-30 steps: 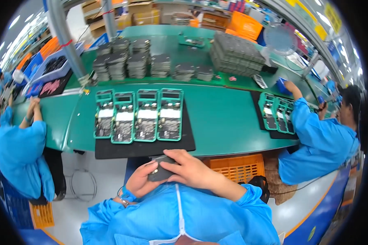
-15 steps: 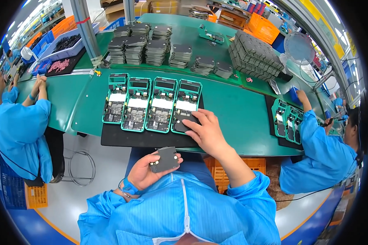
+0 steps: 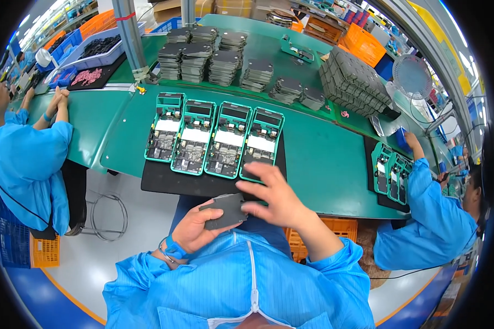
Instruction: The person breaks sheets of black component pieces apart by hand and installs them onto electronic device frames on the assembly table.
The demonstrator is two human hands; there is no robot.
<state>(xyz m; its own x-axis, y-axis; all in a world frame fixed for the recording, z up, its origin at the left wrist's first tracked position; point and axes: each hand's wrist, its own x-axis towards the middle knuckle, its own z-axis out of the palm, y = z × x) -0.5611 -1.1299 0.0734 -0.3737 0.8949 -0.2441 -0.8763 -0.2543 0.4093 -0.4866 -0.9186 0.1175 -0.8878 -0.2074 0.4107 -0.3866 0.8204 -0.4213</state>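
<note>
My left hand [image 3: 195, 226] holds a small stack of dark grey plates [image 3: 223, 213] in front of my body, thumb on top. My right hand [image 3: 274, 197] is just right of the stack, fingers spread. Its lower fingertips are at the plates' edge; whether they touch cannot be made out. Four green-framed handheld devices stand in a row above: the first [image 3: 163, 131], the second [image 3: 192, 140], the third [image 3: 229, 142] and the fourth [image 3: 260, 140]. Circuit boards and white labels show inside. My right fingers partly hide the fourth one's lower end.
A black mat [image 3: 164, 178] lies beneath the devices on the green table [image 3: 324, 164]. Stacks of grey plates [image 3: 225, 66] and a larger pile [image 3: 354, 79] stand behind. Co-workers in blue sit left [image 3: 27, 159] and right [image 3: 431, 214]. An orange crate [image 3: 335, 233] is below the table edge.
My right hand has left the fourth device and come down toward the plates in my left hand, its fingers spreading. The view has shifted slightly, so the table appears farther right.
</note>
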